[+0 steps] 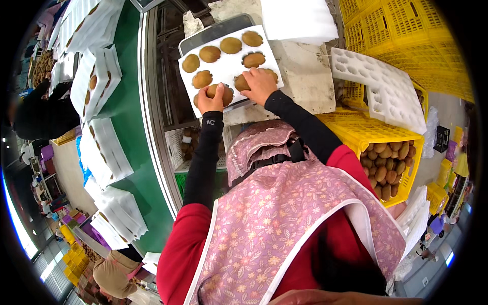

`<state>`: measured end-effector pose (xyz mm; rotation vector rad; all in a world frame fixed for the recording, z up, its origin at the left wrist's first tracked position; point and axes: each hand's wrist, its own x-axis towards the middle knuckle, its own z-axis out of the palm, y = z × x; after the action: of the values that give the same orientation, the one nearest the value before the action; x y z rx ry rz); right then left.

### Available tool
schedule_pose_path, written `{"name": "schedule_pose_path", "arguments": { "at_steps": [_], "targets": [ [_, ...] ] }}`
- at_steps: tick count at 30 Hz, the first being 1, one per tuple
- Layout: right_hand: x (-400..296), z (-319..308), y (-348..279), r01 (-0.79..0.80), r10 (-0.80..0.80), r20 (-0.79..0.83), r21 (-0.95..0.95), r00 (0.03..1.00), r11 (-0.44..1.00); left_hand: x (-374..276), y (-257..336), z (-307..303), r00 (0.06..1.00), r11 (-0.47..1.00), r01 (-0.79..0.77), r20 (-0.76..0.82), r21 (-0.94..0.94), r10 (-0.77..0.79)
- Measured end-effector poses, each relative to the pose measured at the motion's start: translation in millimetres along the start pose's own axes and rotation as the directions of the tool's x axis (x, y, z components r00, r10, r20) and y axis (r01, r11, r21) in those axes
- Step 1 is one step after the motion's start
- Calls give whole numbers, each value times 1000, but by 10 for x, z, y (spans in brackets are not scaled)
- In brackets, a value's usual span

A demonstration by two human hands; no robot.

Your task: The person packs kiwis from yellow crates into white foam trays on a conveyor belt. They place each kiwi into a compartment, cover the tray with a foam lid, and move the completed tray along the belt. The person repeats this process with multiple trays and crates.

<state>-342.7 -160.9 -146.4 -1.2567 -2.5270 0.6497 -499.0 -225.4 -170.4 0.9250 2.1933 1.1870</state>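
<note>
A white foam tray with cut-out hollows lies on a grey scale or metal pan and holds several brown kiwifruit. At the tray's near left corner, my left hand has its thumb and fingers on a kiwifruit in a hollow. My right hand rests over the near right part, its fingertips on another kiwifruit. One more fruit shows partly behind the right hand. Whether either fruit is lifted cannot be told.
Left runs a green conveyor belt with a metal rail, bearing stacks of filled foam trays. Right stand yellow crates, one full of kiwifruit, with empty foam trays across them. White foam sheets lie beyond. A co-worker in black stands across the belt.
</note>
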Motion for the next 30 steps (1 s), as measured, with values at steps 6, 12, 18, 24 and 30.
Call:
{"name": "schedule_pose_path", "arguments": {
  "at_steps": [6, 12, 18, 24, 30],
  "targets": [
    [60, 281, -17, -13, 14, 3, -96, 1000, 995, 83, -219, 226, 989, 949, -150, 26, 277, 149],
    [8, 255, -9, 15, -19, -103, -43, 995, 999, 127, 128, 34, 883, 640, -469, 330, 609, 333],
    [338, 351, -31, 146, -171, -117, -198, 978, 969, 351, -66, 278, 654, 512, -756, 503, 407, 565],
    [379, 505, 46, 64, -77, -62, -196, 995, 978, 339, -93, 409, 720, 501, -692, 538, 519, 438],
    [401, 567, 45, 18, -41, -97, -224, 994, 974, 342, -63, 386, 725, 498, -680, 596, 538, 347]
  ]
}}
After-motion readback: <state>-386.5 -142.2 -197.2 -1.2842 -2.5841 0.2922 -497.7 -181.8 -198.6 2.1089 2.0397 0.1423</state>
